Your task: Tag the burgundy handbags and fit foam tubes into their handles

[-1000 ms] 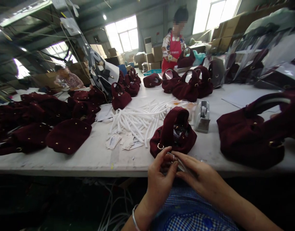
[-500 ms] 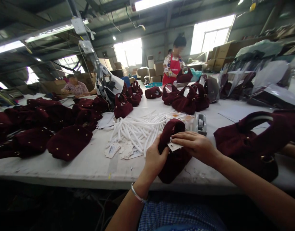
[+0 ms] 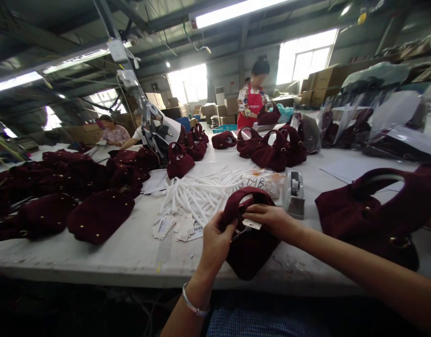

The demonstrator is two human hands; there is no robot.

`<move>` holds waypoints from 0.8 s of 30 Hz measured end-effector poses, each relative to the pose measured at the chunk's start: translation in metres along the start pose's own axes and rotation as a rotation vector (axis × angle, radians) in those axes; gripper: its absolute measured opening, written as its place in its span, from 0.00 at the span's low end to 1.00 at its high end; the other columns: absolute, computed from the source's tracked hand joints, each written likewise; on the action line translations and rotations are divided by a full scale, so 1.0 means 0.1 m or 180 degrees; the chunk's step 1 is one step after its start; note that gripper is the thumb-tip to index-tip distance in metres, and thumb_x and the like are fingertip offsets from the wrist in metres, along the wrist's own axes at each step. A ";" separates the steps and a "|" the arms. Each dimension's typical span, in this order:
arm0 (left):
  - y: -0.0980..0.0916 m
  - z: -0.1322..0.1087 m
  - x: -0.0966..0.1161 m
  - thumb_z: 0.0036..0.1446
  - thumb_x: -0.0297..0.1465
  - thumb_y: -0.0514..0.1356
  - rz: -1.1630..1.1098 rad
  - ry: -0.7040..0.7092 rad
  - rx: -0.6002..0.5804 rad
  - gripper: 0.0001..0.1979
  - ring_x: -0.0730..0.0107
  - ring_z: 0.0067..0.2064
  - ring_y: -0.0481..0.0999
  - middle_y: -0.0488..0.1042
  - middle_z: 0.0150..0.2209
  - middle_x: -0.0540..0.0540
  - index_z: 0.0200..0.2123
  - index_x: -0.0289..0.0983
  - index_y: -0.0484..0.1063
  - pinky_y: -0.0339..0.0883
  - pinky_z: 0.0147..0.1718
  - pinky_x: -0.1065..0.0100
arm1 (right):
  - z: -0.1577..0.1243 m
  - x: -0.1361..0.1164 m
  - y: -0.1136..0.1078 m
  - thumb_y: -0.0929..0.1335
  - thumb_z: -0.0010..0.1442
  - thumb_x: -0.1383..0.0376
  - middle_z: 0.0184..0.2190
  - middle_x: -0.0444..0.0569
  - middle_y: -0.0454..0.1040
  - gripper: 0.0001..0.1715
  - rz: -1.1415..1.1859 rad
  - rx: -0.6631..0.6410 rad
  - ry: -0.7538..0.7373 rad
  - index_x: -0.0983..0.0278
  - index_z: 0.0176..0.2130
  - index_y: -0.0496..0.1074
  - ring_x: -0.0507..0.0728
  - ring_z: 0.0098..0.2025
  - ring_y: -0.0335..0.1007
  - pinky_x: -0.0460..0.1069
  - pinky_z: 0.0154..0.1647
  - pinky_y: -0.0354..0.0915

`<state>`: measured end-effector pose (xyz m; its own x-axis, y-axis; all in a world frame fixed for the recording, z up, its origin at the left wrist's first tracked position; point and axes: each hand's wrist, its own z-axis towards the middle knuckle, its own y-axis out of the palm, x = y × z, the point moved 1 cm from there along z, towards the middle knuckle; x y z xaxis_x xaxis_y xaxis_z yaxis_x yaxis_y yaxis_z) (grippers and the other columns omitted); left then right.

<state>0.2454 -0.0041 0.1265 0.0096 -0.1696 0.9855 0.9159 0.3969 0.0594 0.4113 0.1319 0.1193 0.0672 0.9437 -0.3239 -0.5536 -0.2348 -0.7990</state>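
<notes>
A dark red fabric handbag (image 3: 252, 260) stands in front of me near the table's edge, its loop handle raised. My left hand (image 3: 217, 238) is closed on the handle's left side, thumb across it. My right hand (image 3: 273, 220) reaches in from the right, with its fingers pinched at a small white hang tag (image 3: 252, 224) beside the handle. A thin white string shows near my left thumb. The right fingertips partly hide the tag's upper edge.
White tubes (image 3: 194, 192) lie piled behind the handbag, with loose printed tags (image 3: 164, 227) at their left. A tape dispenser (image 3: 294, 194) stands behind my right hand. More dark red bags (image 3: 101, 215) cover the left side. Across the table, a person in a red apron (image 3: 254, 100) handles a bag.
Both hands and the handbag have come slightly lower and nearer. The handle has turned, so its loop now shows open. The tag has moved down a little with my right fingers.
</notes>
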 end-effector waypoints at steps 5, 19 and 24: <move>-0.04 -0.03 0.00 0.58 0.37 0.65 -0.0131 -0.0045 0.0147 0.11 0.68 0.34 0.78 0.79 0.32 0.49 0.40 0.35 0.75 0.72 0.36 0.70 | 0.01 -0.08 -0.01 0.64 0.61 0.78 0.51 0.54 0.77 0.26 -0.1018 -0.0774 -0.0062 0.61 0.55 0.75 0.63 0.48 0.77 0.54 0.48 0.74; 0.29 -0.21 0.03 0.66 0.22 0.53 0.2848 0.2368 -0.0391 0.14 0.63 0.52 0.78 0.78 0.51 0.42 0.50 0.38 0.73 0.74 0.54 0.64 | 0.15 0.01 0.21 0.66 0.60 0.79 0.48 0.55 0.78 0.19 -0.1148 -0.0752 -0.0215 0.67 0.49 0.76 0.61 0.52 0.74 0.54 0.56 0.71; 0.33 -0.07 -0.14 0.65 0.20 0.54 0.3607 0.1718 -0.0373 0.14 0.60 0.49 0.80 0.78 0.50 0.41 0.51 0.34 0.71 0.78 0.48 0.60 | -0.25 -0.07 -0.01 0.62 0.66 0.76 0.59 0.58 0.70 0.23 -0.1039 0.0128 -0.0227 0.67 0.59 0.69 0.61 0.62 0.66 0.56 0.61 0.68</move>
<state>0.2778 0.0051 0.1141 0.9485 -0.1442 0.2820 0.3161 0.4830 -0.8166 0.4319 0.1203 0.1101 0.1891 0.9818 -0.0168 -0.5448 0.0907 -0.8336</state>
